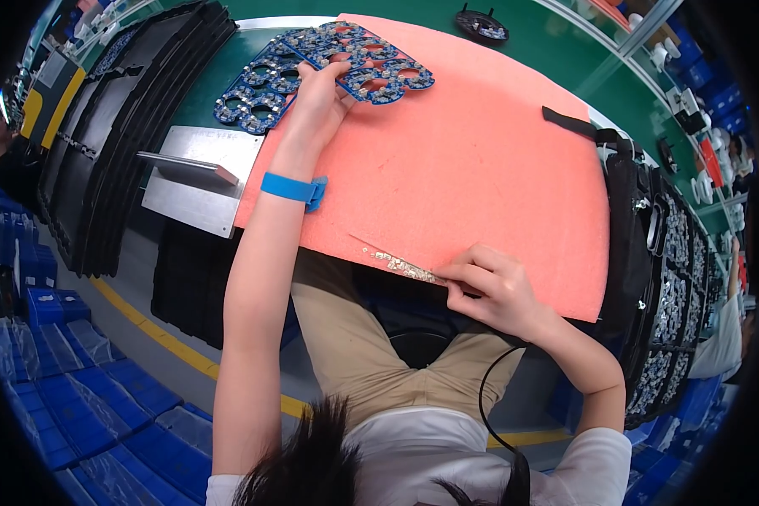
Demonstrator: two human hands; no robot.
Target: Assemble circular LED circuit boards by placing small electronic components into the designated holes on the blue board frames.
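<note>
My left hand (319, 94) reaches to the far left of a pink foam mat (481, 160), with a blue wristband round the wrist. Its thumb and fingers grip the near edge of a blue circuit board panel (371, 55) with round cut-outs. Beside it, partly overlapped, lies a second blue panel (257, 93). At the near edge of the mat my right hand (493, 291) is closed in a pinch. From its fingertips a slim pointed tool, perhaps tweezers, seems to extend left; its kind is unclear. Several tiny pale components (403, 266) lie in a row there.
A metal plate with a raised bar (190, 173) sits left of the mat. Black trays (110, 126) are stacked beyond it. To the right stand black trays of small parts (670, 278). A round black part (482, 27) lies at the back. Blue bins (93, 405) cover the lower left.
</note>
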